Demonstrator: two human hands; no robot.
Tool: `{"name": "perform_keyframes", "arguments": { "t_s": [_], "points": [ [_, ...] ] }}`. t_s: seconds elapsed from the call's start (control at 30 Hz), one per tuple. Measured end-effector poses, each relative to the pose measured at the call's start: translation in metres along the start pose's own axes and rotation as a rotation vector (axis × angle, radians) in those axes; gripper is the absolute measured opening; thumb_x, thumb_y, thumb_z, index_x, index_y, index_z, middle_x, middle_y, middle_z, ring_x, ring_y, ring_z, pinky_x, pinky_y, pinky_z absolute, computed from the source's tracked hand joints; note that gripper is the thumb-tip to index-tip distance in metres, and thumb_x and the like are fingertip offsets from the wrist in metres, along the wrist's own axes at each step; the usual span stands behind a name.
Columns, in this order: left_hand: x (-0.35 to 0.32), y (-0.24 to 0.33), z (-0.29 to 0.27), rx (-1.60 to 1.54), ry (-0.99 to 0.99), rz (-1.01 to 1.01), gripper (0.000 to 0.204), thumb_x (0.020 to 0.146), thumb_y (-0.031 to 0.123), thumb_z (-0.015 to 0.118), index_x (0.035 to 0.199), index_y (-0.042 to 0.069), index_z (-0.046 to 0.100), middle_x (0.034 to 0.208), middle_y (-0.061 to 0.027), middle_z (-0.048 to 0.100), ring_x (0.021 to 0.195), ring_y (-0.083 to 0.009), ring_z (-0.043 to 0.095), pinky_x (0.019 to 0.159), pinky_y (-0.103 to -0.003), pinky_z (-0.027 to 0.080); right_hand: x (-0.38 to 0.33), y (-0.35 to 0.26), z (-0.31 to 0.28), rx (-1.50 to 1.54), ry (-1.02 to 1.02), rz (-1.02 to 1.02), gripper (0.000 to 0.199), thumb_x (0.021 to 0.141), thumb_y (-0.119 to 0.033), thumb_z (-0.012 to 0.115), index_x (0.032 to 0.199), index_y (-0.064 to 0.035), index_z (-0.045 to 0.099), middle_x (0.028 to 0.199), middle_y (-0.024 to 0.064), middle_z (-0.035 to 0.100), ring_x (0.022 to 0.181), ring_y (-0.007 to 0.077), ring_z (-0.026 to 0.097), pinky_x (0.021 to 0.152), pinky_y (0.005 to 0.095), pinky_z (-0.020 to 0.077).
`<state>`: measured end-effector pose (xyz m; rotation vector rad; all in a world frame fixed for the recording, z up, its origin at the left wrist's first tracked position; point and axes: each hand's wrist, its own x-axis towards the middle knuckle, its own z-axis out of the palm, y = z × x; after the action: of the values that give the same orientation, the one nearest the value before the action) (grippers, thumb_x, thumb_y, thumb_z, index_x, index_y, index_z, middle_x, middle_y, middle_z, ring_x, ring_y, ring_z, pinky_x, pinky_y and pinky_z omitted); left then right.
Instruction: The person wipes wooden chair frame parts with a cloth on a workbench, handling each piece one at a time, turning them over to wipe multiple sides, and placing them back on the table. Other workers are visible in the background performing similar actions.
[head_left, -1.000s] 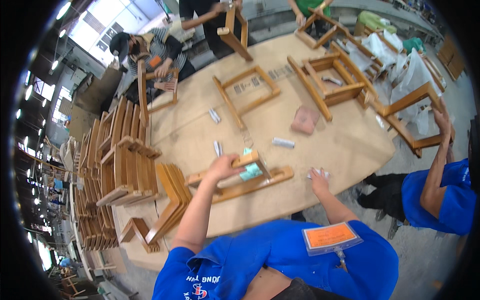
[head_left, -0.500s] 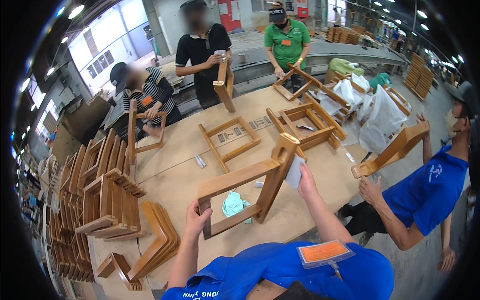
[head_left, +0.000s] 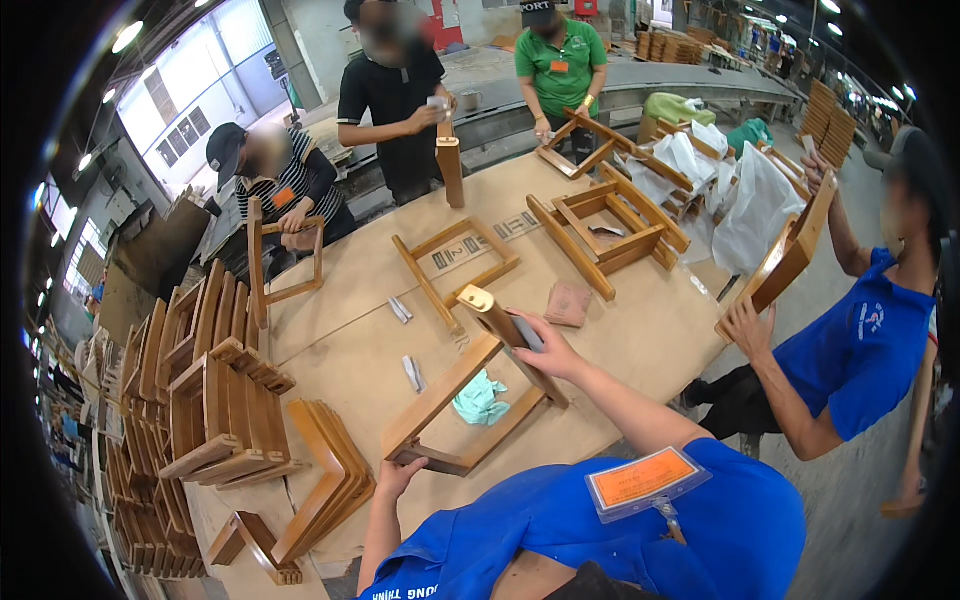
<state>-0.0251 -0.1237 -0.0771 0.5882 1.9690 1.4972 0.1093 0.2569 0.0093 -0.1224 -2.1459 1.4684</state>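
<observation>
My left hand (head_left: 398, 478) is closed on the near left corner of a brown wooden frame (head_left: 440, 397), which is held tilted above the table. On the frame's thicker right bar, my right hand (head_left: 550, 352) presses a grey sanding pad (head_left: 526, 334) against the side face, fingers wrapped over it. That bar's pale rounded end points up and away from me. Through the frame's opening shows a crumpled mint-green cloth (head_left: 482, 399) on the table. A brown square sheet (head_left: 569, 304), perhaps sandpaper, lies just beyond my right hand.
Stacked wooden frames (head_left: 225, 410) and angled pieces (head_left: 325, 480) crowd the left side. Another frame (head_left: 427, 290) lies flat mid-table, near small grey strips (head_left: 400, 310). A co-worker in blue (head_left: 835, 350) handles a wooden piece close on the right; several others work across the table (head_left: 350, 345).
The frame has tipped and turned in my hands. My right hand has moved left with the grey pad, from beyond the bar onto its side. The brown sheet has come into sight.
</observation>
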Motion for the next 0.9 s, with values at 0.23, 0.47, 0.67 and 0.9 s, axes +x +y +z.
{"name": "perform_keyframes", "arguments": {
  "t_s": [0.23,0.47,0.67,0.9],
  "points": [
    [-0.005,-0.032,-0.008,0.083,0.034,-0.005,0.044,0.077,0.001,0.075,0.116,0.001,0.056,0.112,-0.0093,0.060,0.105,-0.0206,0.059,0.091,-0.034,0.050,0.023,0.008,0.017,0.075,-0.209,0.015,0.070,0.076,-0.012,0.072,0.139,-0.0054,0.040,0.136,0.0179,0.048,0.127,0.0257,0.047,0.106,0.0356,0.0369],
    [-0.015,-0.051,-0.032,0.197,-0.042,-0.092,0.055,0.078,0.012,0.077,0.124,-0.001,0.052,0.121,-0.0135,0.058,0.112,-0.0236,0.056,0.094,-0.036,0.047,0.003,-0.003,0.042,-0.105,-0.222,-0.104,0.069,0.075,-0.013,0.068,0.138,-0.0071,0.040,0.129,0.0186,0.046,0.122,0.0345,0.045,0.104,0.0382,0.0372],
    [-0.038,0.026,-0.061,0.043,0.038,-0.068,0.087,0.071,0.015,0.080,0.142,-0.002,0.032,0.143,-0.0173,0.041,0.129,-0.0274,0.042,0.105,-0.036,0.038,-0.028,-0.012,0.059,-0.100,-0.143,-0.118,0.068,0.077,-0.009,0.064,0.140,-0.0076,0.039,0.131,0.0183,0.043,0.122,0.0347,0.045,0.103,0.0374,0.0377],
    [0.032,0.130,0.080,0.465,-0.185,0.410,0.074,0.071,0.017,0.078,0.133,-0.002,0.042,0.124,-0.0227,0.053,0.118,-0.0332,0.051,0.100,-0.040,0.041,-0.052,-0.049,0.055,-0.148,-0.095,-0.148,0.070,0.078,0.000,0.058,0.143,-0.0065,0.034,0.137,0.0196,0.040,0.128,0.0362,0.040,0.106,0.0377,0.0360]
  ]
}}
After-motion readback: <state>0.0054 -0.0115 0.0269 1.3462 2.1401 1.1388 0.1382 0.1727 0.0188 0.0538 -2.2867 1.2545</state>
